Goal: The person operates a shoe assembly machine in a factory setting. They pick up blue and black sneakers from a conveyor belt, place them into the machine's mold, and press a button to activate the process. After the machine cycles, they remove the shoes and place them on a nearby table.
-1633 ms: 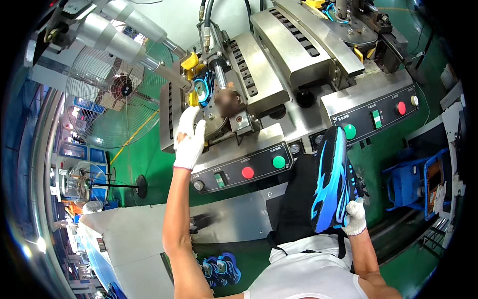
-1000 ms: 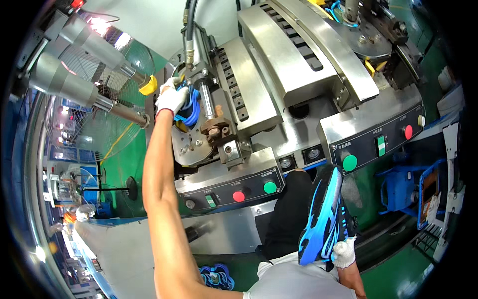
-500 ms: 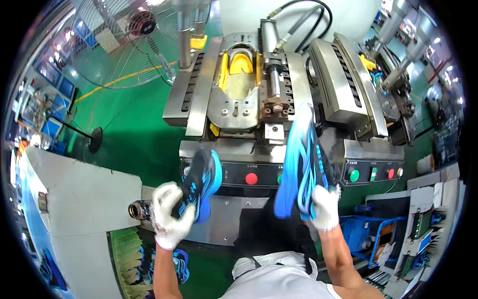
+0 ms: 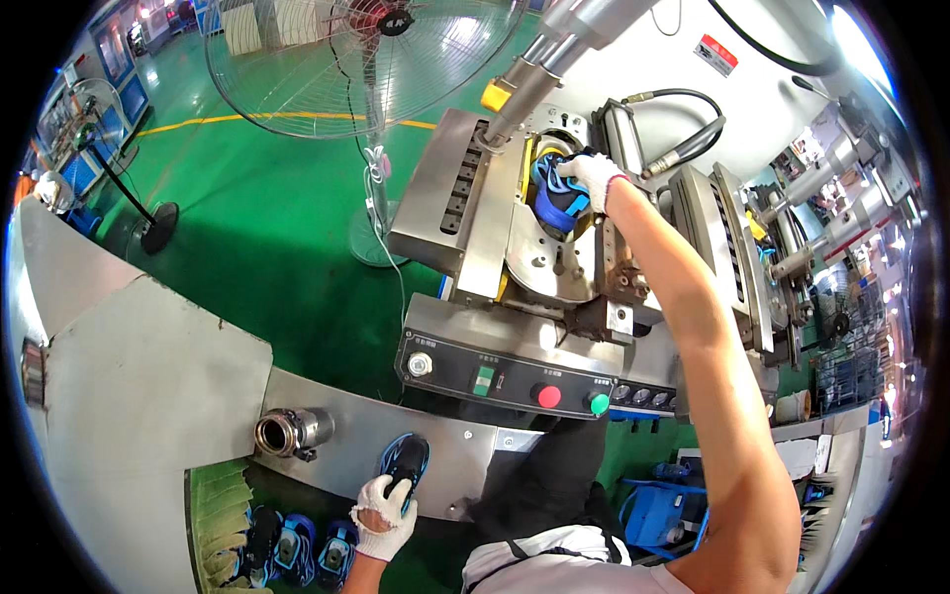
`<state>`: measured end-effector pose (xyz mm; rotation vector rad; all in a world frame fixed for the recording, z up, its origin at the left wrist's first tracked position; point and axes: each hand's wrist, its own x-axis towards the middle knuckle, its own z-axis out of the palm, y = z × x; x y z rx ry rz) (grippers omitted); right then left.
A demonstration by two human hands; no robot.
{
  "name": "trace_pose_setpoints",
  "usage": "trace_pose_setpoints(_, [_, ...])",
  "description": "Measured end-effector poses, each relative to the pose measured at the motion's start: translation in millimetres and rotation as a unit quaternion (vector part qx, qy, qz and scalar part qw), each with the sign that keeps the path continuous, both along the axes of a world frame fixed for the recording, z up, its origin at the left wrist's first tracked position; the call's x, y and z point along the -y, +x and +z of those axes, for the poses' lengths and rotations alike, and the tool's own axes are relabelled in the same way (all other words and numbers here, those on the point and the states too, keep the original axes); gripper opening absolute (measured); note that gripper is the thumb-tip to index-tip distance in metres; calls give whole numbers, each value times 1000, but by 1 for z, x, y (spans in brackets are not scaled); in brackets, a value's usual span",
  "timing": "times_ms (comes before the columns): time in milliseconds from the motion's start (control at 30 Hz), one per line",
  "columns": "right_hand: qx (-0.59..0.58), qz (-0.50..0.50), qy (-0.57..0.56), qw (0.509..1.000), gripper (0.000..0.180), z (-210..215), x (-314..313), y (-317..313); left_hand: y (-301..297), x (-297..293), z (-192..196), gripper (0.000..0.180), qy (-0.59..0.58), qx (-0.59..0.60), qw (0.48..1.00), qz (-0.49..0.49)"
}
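Observation:
My right hand [image 4: 596,179], in a white glove, reaches far forward and grips a blue and black sports shoe [image 4: 559,203] by its far part. That shoe sits in the metal cradle [image 4: 542,267] of a press, between yellow side pads. Low on the left, my gloved left hand [image 4: 384,517] holds a black sports shoe [image 4: 404,459] with blue edging. This second shoe is over the steel shelf [image 4: 341,396]; whether it rests there I cannot tell. My palm hides its near end.
A control panel [image 4: 515,381] with red and green buttons fronts the press. Several shoes [image 4: 295,547] stand below the shelf beside green bristles. A metal pipe fitting [image 4: 294,432] lies on the shelf. A standing fan [image 4: 368,59] is behind left; a second press [image 4: 714,228] is right.
My right hand has gone forward, bringing its shoe into the press cradle. My left hand has lowered its shoe towards the steel shelf. The view has swung to the right.

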<state>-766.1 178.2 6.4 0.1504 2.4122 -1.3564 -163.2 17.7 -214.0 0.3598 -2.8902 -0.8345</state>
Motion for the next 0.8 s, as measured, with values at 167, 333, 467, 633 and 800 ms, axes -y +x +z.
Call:
trace_pose_setpoints(167, [-228,24,290,929,48,-118,8,-65,-5,1,-9,44,55,-46,997,-26])
trace_pose_setpoints(333, [-197,-36,266,943,45,-91,30,-30,-3,3,-9,41,64,-33,997,-16])
trace_pose_setpoints(467, [-137,48,73,987,65,-62,-1,-11,-4,1,-11,44,65,-18,997,-30])
trace_pose_setpoints(633, [-344,149,71,924,80,-4,-12,187,0,-1,-10,44,43,-2,998,38])
trace_pose_setpoints(800, [-429,220,149,863,83,-72,-132,348,-5,-15,-8,44,58,27,997,31])
